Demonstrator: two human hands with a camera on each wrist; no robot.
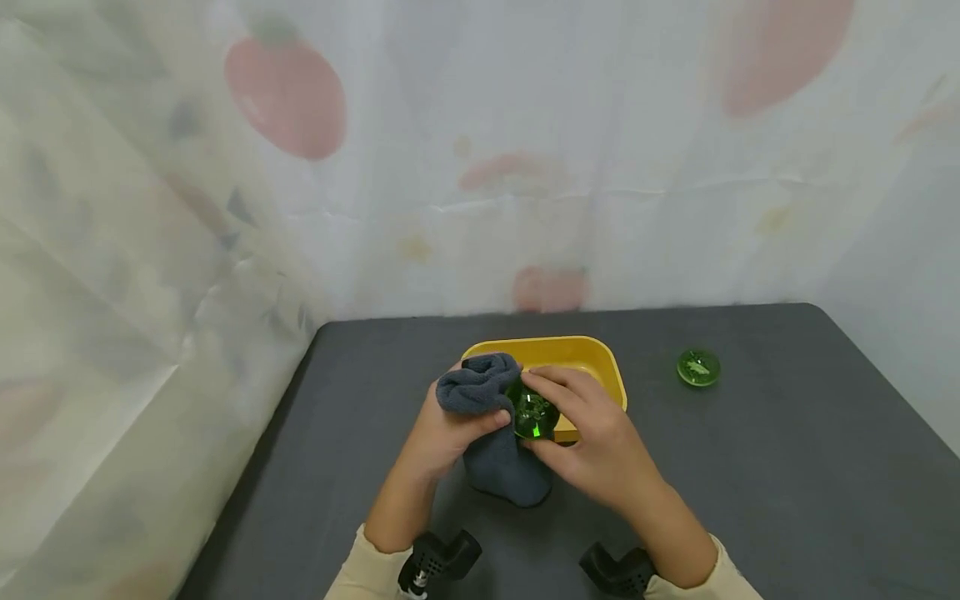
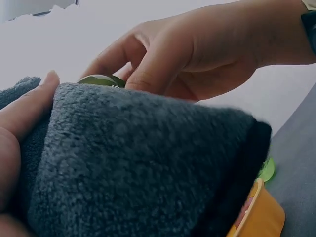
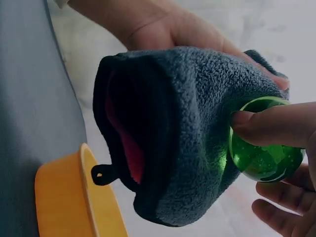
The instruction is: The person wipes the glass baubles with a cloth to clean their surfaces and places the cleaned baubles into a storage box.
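Over the table, head view: left hand is gripping a grey fleece cloth; right hand is pinching a green glass bowl above a yellow plastic tub.
Left wrist: cloth is filling the palm.
Right wrist: fingers are curling round the bowl, which is touching the cloth.

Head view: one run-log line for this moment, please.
left hand grips grey cloth | right hand holds green glass piece against cloth | above yellow tray
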